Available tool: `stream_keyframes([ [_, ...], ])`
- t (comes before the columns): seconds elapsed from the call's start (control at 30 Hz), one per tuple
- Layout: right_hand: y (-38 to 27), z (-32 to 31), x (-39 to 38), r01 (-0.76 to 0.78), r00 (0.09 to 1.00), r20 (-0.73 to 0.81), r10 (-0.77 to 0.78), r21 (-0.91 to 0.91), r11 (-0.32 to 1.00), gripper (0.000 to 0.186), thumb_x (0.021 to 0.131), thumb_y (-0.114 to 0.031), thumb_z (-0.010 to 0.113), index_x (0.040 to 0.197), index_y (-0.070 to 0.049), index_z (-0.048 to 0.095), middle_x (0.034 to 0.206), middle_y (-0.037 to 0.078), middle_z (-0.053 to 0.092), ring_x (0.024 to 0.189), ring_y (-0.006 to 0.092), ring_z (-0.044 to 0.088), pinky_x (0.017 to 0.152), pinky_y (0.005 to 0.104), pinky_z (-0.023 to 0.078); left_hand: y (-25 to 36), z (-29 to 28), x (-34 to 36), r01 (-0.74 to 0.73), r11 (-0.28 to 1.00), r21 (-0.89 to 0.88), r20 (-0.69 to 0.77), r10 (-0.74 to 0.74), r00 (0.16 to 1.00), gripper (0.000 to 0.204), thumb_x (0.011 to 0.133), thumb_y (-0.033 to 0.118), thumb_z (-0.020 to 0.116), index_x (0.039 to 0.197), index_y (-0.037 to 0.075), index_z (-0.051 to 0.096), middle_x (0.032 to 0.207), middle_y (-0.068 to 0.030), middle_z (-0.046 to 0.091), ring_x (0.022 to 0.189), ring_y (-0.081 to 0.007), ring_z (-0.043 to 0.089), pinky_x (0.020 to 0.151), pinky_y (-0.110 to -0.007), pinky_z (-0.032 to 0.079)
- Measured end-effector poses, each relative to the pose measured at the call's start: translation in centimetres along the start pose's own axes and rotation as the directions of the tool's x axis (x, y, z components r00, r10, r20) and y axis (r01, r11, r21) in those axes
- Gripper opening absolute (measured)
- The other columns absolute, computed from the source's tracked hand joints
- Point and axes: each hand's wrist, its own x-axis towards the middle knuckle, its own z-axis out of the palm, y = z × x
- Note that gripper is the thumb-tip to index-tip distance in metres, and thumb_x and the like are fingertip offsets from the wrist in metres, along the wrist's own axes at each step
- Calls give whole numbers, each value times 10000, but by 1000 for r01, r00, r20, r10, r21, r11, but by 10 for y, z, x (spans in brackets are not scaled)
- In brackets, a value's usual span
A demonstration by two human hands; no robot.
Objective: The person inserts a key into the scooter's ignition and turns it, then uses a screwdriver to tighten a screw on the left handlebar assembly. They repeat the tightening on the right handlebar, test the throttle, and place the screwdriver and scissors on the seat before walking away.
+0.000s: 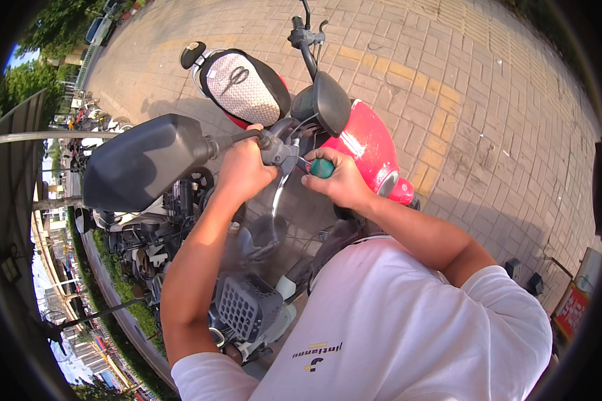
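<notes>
My left hand (241, 166) is wrapped around the handlebar (243, 136) of a red electric scooter (368, 137), beside the grey brake-lever mount (282, 154). My right hand (344, 179) grips the green handle of a screwdriver (322, 168). Its thin shaft points left at the mount; whether the tip sits in a screw is too small to tell. A silvery brake lever (279, 197) hangs down from the mount. Left of my left hand, a large black rear-view mirror (144, 162) is fixed to the bar. The dark dash housing (322, 103) stands just above my right hand.
Scissors with dark handles (236, 78) lie on the scooter's pale woven seat cover (241, 87). The far handlebar end (306, 33) sticks up at the top. Several parked scooters, one with a grey basket (246, 305), crowd the left. Brick paving (488, 147) stretches right.
</notes>
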Motion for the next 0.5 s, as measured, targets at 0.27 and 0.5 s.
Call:
stream_keyframes([
  [0.27,-15,-15,-18,201,975,-8,-224,-407,891,481,787,-249,814,1151,4,630,964,191,681,910,285,682,828,391,536,-24,8,-7,-149,986,-75,-155,136,979,742,693,230,811,1323,-7,499,1170,-245,650,1143,-411,607,978,-447,481],
  [0.5,-42,-41,-41,90,977,-151,-148,-335,938,463,802,-206,810,1178,-5,630,1019,173,679,948,241,676,842,365,534,-41,-3,-20,53,933,-355,34,-44,998,762,792,399,772,1350,-46,505,1256,-253,625,1194,-348,601,1022,-409,450],
])
